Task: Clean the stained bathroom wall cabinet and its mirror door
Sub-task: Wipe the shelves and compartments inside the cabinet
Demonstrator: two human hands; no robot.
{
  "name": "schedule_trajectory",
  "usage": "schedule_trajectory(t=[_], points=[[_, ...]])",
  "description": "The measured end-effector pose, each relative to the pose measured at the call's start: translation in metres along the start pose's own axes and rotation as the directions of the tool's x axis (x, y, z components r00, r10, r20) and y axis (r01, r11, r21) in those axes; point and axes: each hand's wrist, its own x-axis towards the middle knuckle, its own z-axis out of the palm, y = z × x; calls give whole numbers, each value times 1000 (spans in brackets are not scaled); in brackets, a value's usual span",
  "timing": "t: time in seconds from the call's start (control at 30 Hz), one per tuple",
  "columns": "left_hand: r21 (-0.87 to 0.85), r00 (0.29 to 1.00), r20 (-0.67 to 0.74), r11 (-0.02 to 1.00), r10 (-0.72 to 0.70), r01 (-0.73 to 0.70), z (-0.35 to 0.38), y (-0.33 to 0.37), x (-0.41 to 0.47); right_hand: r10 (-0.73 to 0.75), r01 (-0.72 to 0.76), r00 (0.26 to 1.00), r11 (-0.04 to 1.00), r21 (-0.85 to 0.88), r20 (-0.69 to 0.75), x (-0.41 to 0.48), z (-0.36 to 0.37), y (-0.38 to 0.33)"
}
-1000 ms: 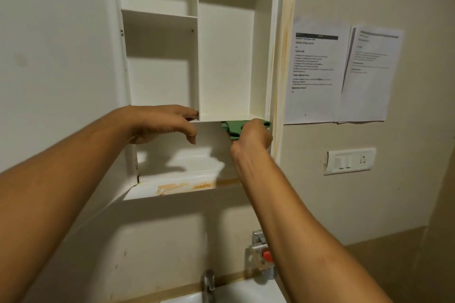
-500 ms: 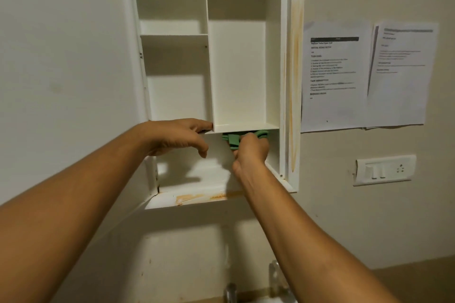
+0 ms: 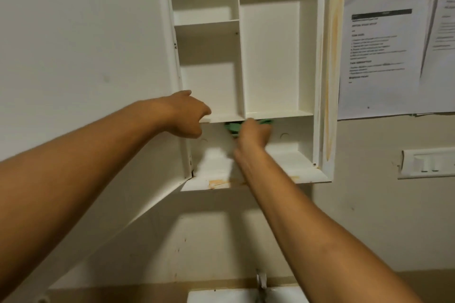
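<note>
R hand point(image 3: 253, 133) clutches green cloth point(image 3: 230, 128) under shelf point(image 3: 278, 114) of cabinet point(image 3: 317, 56), L hand point(image 3: 187, 115) on shelf edge, grip unclear; prob. best: press flat, overlap strokes into corners.

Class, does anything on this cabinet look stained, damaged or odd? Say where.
Orange-brown streaks run down the cabinet's right front edge, and a similar patch marks the bottom shelf's front lip; both stand out against white.
</note>
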Motion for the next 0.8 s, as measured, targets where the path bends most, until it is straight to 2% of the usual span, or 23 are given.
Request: schedule_trajectory(t=[0.03, 0.1, 0.17, 0.23, 0.33, 0.4, 0.47, 0.53, 0.6, 0.67, 0.7, 0.73, 0.8], points=[[108, 999, 33, 994, 1, -5, 6, -1, 0, 77, -72, 989, 996, -44, 123, -9, 13, 11], [263, 998, 65, 965, -6, -11, 15, -5, 2, 215, -188, 918, 976, -112, 333, -18, 24, 21], [342, 998, 66, 940, -6, -17, 18, -10, 2, 262, -231, 868, 965, -124, 421, -15, 17, 16], [378, 998, 69, 925, 1, -27, 18, -11, 1, 226, -207, 910, 974, -91, 347, 1, -4, 2], [386, 996, 89, 922, -4, -31, 16, -11, -2, 133, -138, 986, 990, 40, 103, 30, -46, -23], [374, 995, 102, 926, 4, -42, 14, -9, -2, 59, -52, 996, 993, 103, -60, 31, -63, -34], [373, 995, 103, 927, 8, -46, 12, -8, 0, -24, 40, 989, 994, 103, -148, 20, -51, -25], [363, 993, 114, 931, 7, -48, 12, -9, 1, -65, 75, 992, 993, 89, -111, -6, -19, -2], [340, 994, 105, 939, 13, -48, 12, -10, 2, 35, -34, 995, 999, -10, 90, -28, 11, 20], [313, 994, 103, 948, 29, -60, 12, -10, 3, 149, -128, 950, 987, -93, 274, -29, 18, 26], [317, 994, 103, 946, 32, -63, 13, -10, 3, 169, -135, 933, 983, -128, 317, -23, 12, 23], [338, 995, 102, 940, 24, -57, 13, -11, 3, 165, -117, 931, 980, -163, 325, -15, 2, 17], [378, 995, 101, 925, 4, -42, 12, -12, 4, 102, -67, 971, 985, -161, 217, 6, -28, -2]])
